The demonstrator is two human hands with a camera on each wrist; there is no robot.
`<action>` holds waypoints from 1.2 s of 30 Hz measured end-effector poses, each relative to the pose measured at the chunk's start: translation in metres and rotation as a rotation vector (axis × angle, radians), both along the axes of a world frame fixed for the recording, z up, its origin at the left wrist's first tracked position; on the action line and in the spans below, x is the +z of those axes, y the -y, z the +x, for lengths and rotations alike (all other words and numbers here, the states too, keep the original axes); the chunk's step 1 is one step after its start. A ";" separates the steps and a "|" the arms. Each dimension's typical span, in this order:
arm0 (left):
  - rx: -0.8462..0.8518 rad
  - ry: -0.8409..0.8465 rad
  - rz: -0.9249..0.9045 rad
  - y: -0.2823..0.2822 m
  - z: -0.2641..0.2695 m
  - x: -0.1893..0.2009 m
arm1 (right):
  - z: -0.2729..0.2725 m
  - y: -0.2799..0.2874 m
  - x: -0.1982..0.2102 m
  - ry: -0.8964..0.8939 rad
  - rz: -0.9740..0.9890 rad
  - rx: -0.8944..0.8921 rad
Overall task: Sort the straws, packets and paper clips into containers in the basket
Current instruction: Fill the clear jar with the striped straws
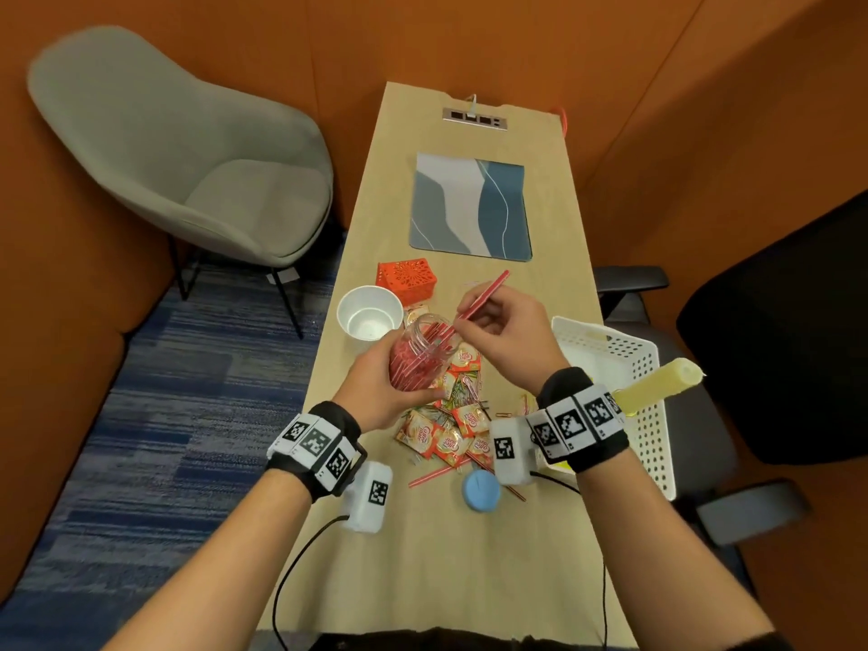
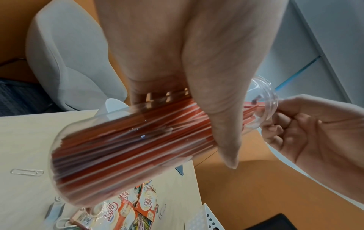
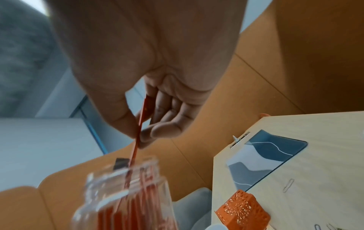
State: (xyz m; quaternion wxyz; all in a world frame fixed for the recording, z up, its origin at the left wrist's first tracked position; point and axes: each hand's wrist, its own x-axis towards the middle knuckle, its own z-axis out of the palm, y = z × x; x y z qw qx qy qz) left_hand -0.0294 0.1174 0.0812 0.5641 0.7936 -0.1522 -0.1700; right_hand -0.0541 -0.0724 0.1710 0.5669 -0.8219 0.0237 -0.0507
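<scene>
My left hand (image 1: 375,392) grips a clear jar (image 1: 425,354) packed with red straws, tilted above the table; in the left wrist view the jar (image 2: 126,149) lies across my palm. My right hand (image 1: 498,331) pinches a red straw (image 1: 484,296) between thumb and fingers, its lower end inside the jar mouth (image 3: 126,175). In the right wrist view the straw (image 3: 140,124) runs down from my fingers. Creamer packets (image 1: 446,434) and paper clips (image 1: 469,385) lie in a heap under my hands. A loose straw (image 1: 434,475) lies near the front.
A white paper cup (image 1: 370,312) and an orange perforated box (image 1: 407,278) stand at the left. A white basket (image 1: 629,382) holding a yellow tube (image 1: 657,382) sits at the right table edge. A blue lid (image 1: 481,490) and a patterned mat (image 1: 472,206) lie on the table.
</scene>
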 end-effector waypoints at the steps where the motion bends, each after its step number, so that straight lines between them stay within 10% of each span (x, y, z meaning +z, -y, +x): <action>1: 0.008 0.001 0.006 -0.001 -0.001 0.000 | 0.000 0.005 0.002 0.012 0.035 -0.032; 23: -0.146 -0.019 0.233 0.025 -0.008 -0.017 | -0.015 0.051 -0.047 -0.366 0.670 -0.305; 36: -0.127 -0.035 0.250 0.032 0.007 -0.031 | 0.000 0.072 -0.066 -0.400 0.407 -0.352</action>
